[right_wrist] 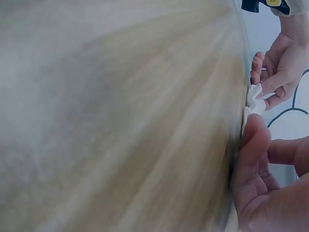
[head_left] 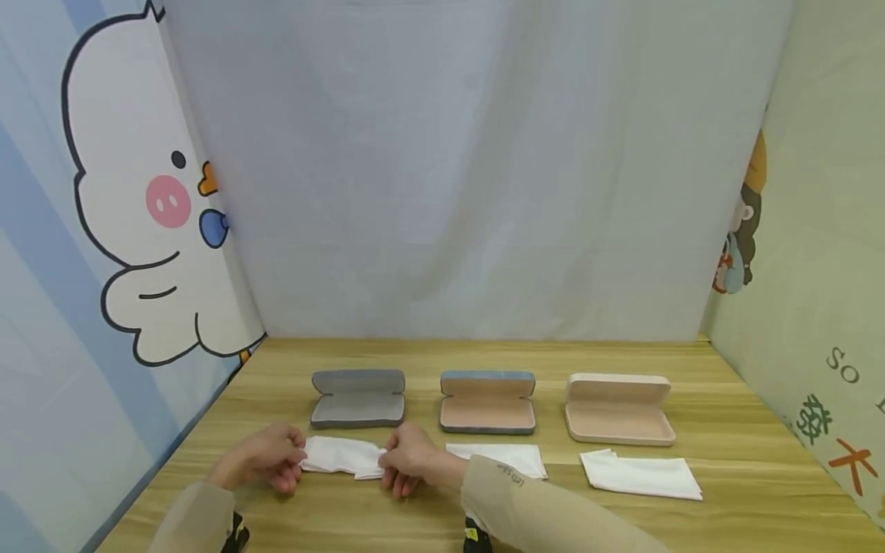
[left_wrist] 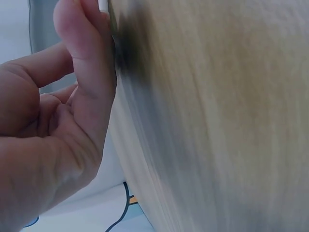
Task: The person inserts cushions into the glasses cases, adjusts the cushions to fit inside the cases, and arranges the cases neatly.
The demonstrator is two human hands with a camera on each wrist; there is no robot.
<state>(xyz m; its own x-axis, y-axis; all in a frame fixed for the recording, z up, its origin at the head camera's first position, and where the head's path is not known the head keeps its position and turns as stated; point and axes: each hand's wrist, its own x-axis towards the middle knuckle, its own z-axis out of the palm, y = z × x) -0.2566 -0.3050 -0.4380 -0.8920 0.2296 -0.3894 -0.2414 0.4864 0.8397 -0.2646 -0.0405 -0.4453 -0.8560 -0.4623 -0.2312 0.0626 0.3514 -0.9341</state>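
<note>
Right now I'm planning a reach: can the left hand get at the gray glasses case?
Probably yes: nothing stands between the left hand and the gray glasses case, though the hand likely must first release the leftmost white cloth it pinches.

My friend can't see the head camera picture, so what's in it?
A person's left hand and right hand hold opposite ends of a white cloth on a wooden table. Two more white cloths lie to its right, with three open cases in a row behind the cloths.
</note>
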